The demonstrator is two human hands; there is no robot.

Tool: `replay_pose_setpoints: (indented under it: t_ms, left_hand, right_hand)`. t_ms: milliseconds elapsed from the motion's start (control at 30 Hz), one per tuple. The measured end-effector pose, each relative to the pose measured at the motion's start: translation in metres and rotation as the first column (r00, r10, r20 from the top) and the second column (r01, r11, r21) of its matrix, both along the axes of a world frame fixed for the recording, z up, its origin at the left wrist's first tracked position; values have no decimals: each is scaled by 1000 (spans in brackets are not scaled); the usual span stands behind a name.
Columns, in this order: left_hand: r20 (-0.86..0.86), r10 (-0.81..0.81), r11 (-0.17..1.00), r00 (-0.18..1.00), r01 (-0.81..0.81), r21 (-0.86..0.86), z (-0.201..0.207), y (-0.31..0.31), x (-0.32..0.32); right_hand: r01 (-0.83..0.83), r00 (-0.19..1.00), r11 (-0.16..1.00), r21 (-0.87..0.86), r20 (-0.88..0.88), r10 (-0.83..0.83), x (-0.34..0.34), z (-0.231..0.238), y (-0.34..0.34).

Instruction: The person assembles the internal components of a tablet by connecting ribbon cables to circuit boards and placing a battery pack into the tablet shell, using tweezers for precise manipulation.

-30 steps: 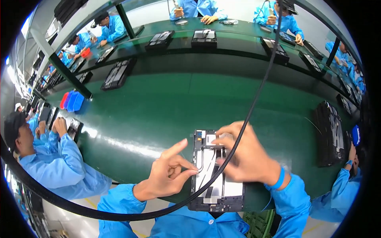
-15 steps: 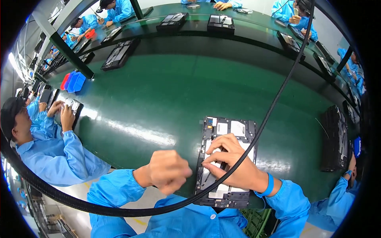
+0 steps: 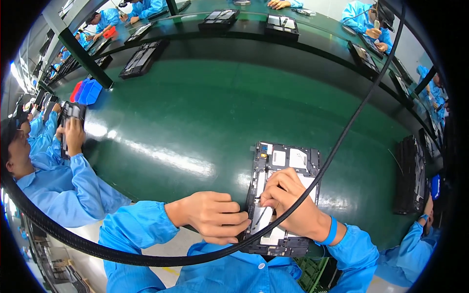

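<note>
An opened flat electronic device (image 3: 281,146), with a black frame and silver-white panels inside, lies on the green bench in front of me. My right hand (image 3: 288,202) is over its middle, thumb and fingertips pinched; what they grip is hidden. Just below those fingertips runs a thin dark strip (image 3: 261,216); I cannot tell if it is held or part of the device. My left hand (image 3: 210,215) is at the device's lower left edge, fingers curled and close together, its thumb hidden. Around my right wrist sits a blue band (image 3: 332,231).
A thick black cable (image 3: 337,134) crosses in front of my view. Stacked black units (image 3: 411,173) stand at the right; blue and red bins (image 3: 88,91) at the far left. At the left a co-worker (image 3: 53,180) handles another device. More devices (image 3: 282,25) line the far shelf.
My left hand has moved right to the device's edge, its fingers less tightly curled. My right hand's fingertips have shifted slightly right and down. The co-worker's hands at the left have moved.
</note>
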State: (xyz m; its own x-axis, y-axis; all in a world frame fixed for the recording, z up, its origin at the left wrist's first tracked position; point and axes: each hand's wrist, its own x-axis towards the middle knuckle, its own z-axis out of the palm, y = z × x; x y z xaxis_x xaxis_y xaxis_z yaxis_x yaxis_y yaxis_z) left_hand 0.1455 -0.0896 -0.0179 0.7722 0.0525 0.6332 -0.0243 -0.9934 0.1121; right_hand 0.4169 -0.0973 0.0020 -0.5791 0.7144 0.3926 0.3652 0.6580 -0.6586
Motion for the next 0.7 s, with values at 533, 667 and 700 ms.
replay_pose_setpoints:
  t_ms: [533, 667, 700]
  left_hand:
    - [96, -112, 983, 989, 96, 155, -8, 37, 18]
    - [114, -123, 978, 986, 102, 180, -8, 47, 21]
    - [101, -111, 980, 989, 92, 176, -8, 48, 19]
  right_hand:
    - [-30, 995, 997, -65, -95, 23, 2, 5, 21]
    - [-36, 993, 998, -46, -115, 30, 6, 2, 24]
    - [-40, 995, 997, -71, -97, 33, 6, 4, 25]
